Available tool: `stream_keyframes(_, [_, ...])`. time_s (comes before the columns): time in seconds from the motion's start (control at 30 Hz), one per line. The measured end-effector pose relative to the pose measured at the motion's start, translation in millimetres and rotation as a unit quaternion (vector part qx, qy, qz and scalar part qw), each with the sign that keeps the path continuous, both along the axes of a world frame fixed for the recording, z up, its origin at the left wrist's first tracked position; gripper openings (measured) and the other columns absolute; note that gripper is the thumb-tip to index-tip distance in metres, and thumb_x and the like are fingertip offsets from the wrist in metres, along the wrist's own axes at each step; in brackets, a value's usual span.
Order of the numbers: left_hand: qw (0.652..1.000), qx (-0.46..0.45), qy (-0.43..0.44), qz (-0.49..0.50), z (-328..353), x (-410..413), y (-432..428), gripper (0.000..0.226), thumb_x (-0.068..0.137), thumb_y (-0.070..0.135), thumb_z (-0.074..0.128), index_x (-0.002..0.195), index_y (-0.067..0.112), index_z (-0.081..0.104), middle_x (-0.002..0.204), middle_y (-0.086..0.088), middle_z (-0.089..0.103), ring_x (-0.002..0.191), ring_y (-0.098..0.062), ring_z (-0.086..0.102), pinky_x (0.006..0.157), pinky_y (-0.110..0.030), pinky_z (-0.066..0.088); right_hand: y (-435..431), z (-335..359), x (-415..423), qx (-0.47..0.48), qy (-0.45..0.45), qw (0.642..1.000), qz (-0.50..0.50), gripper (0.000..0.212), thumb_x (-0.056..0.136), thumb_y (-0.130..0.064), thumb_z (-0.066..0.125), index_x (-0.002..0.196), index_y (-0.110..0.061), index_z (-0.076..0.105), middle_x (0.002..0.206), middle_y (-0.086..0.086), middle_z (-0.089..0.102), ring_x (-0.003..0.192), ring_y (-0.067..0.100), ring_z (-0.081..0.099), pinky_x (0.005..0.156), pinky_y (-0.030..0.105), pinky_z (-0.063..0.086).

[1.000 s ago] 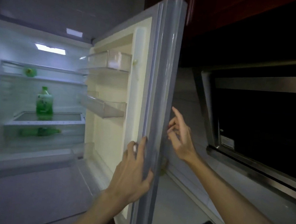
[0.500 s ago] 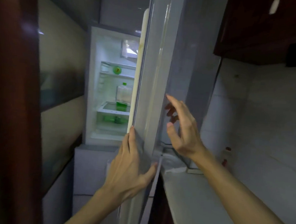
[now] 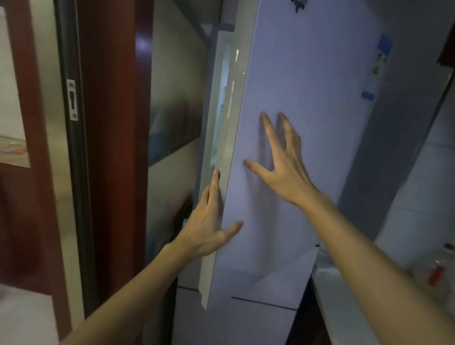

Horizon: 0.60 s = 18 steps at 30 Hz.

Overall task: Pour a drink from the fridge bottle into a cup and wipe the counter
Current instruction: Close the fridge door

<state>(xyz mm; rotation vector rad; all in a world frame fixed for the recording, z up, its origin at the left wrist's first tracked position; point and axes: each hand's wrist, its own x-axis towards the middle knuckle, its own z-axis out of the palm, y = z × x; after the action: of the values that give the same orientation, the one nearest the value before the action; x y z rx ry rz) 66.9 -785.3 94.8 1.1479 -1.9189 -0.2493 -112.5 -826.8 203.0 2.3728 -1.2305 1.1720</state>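
Fridge door (image 3: 309,70) swung almost closed; right hand (image 3: 285,171) splayed on it, left hand (image 3: 206,230) seemingly straight-fingered along edge.

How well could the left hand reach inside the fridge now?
Probably not: the fridge door is nearly shut, leaving only a narrow gap. The left hand lies along the door's edge; the right hand presses flat on its front.

— How was the left hand (image 3: 206,224) held?
— It was held upright, fingers kept straight and together, thumb spread to the right.
— And the right hand (image 3: 283,165)?
— It was raised higher, palm turned away, fingers splayed wide. The left forearm (image 3: 131,295) and right forearm (image 3: 389,270) were stretched forward, bare.
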Motion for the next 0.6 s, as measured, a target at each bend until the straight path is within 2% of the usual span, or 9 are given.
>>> stream_keyframes(0.13, [0.999, 0.006, 0.044, -0.008, -6.3, 25.4, -33.7, 0.115, 0.081, 0.056, 0.067, 0.154, 0.032, -0.017, 0.165, 0.009, 0.008, 0.149, -0.014, 0.023, 0.118, -0.049, 0.031, -32.3, -5.2, 26.8, -0.021, 0.0, 1.0, -0.014, 0.089, 0.092, -0.052, 0.06, 0.157, -0.034, 0.002, 0.165, 0.008, -0.01, 0.152, 0.027, -0.007, 0.122, 0.053, 0.012])
stream_keyframes(0.27, [0.992, 0.032, 0.122, -0.024, -14.5, 45.3, -62.7, 0.105, 0.081, 0.045, 0.076, 0.154, 0.045, 0.001, 0.157, 0.015, 0.033, 0.139, -0.01, 0.043, 0.11, -0.049, 0.043, -63.1, -11.7, 46.3, -0.049, 0.007, 0.999, -0.02, 0.087, 0.093, -0.052, 0.058, 0.158, -0.03, 0.005, 0.165, 0.013, -0.01, 0.151, 0.031, -0.008, 0.122, 0.055, 0.008])
stream_keyframes(0.4, [0.987, 0.043, 0.157, -0.005, -22.0, 55.8, -95.1, 0.096, 0.082, 0.033, 0.078, 0.152, 0.044, 0.013, 0.138, 0.02, 0.052, 0.117, -0.001, 0.059, 0.1, -0.039, 0.053, -102.4, -21.9, 59.7, -0.074, 0.014, 0.997, -0.009, 0.086, 0.092, -0.052, 0.059, 0.158, -0.03, 0.007, 0.165, 0.012, -0.011, 0.152, 0.03, -0.012, 0.122, 0.057, 0.005])
stream_keyframes(0.5, [0.98, 0.055, 0.191, 0.02, -25.4, 61.3, -120.1, 0.096, 0.081, 0.033, 0.08, 0.152, 0.045, 0.015, 0.126, 0.033, 0.047, 0.107, 0.01, 0.056, 0.092, -0.026, 0.053, -133.1, -29.0, 66.9, -0.097, 0.029, 0.995, -0.003, 0.086, 0.093, -0.053, 0.057, 0.158, -0.03, 0.006, 0.165, 0.012, -0.012, 0.152, 0.03, -0.014, 0.121, 0.057, -0.001])
stream_keyframes(0.6, [0.972, 0.057, 0.225, 0.032, -25.7, 65.0, -143.8, 0.093, 0.08, 0.027, 0.08, 0.146, 0.05, 0.019, 0.123, 0.038, 0.044, 0.102, 0.022, 0.054, 0.074, -0.01, 0.052, -158.7, -33.6, 77.0, -0.117, 0.031, 0.993, -0.004, 0.084, 0.093, -0.052, 0.056, 0.158, -0.03, 0.008, 0.165, 0.011, -0.01, 0.152, 0.03, -0.014, 0.121, 0.056, -0.004])
